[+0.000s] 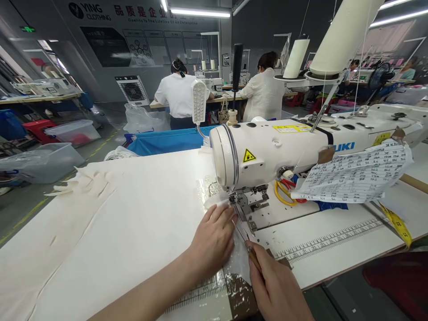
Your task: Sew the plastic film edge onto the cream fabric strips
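A white sewing machine stands before me, its needle area low at its left end. Just in front of the presser foot, my left hand rests with bent fingers closed on a piece of white fabric. The thumb of that hand is hidden. My right hand is closed around the wooden handle of an awl. Its thin metal shaft points up and left, the tip close to my left fingers. More of the thin white fabric hangs between both hands toward the table's front edge.
Cream fabric pieces lie on the left of the white table. A handwritten sheet leans on the machine above a yellow tape measure. Thread cones stand above. Beyond a blue cloth bin, two people sit working.
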A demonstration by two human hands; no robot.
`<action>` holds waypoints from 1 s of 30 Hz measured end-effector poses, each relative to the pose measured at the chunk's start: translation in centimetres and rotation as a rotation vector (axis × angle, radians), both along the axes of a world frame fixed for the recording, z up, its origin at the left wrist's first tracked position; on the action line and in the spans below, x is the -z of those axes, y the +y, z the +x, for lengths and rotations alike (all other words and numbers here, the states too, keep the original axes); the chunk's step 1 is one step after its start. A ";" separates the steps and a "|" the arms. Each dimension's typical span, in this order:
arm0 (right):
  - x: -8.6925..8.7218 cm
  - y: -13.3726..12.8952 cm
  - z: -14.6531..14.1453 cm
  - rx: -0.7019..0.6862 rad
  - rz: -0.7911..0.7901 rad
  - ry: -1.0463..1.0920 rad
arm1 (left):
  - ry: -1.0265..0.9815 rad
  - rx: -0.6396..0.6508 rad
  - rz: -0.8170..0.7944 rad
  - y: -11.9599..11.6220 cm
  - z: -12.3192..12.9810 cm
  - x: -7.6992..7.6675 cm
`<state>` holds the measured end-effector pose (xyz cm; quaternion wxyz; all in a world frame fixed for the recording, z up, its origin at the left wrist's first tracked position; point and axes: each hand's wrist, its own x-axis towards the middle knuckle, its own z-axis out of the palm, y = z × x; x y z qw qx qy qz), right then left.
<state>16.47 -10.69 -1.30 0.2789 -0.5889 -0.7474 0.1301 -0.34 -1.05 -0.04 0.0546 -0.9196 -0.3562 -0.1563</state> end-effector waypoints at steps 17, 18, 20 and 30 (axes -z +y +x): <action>-0.4 -1.3 3.6 0.068 -0.198 0.238 | 0.005 0.022 -0.017 -1.3 0.5 0.2; -0.5 -1.4 3.6 0.076 -0.223 0.261 | 0.009 0.024 -0.016 -1.4 0.5 0.2; -0.6 -1.5 3.6 0.088 -0.251 0.283 | 0.016 0.027 -0.013 -1.4 0.5 0.2; -0.8 -1.5 3.1 0.131 -0.273 0.360 | 0.028 0.032 0.001 -1.6 0.5 0.2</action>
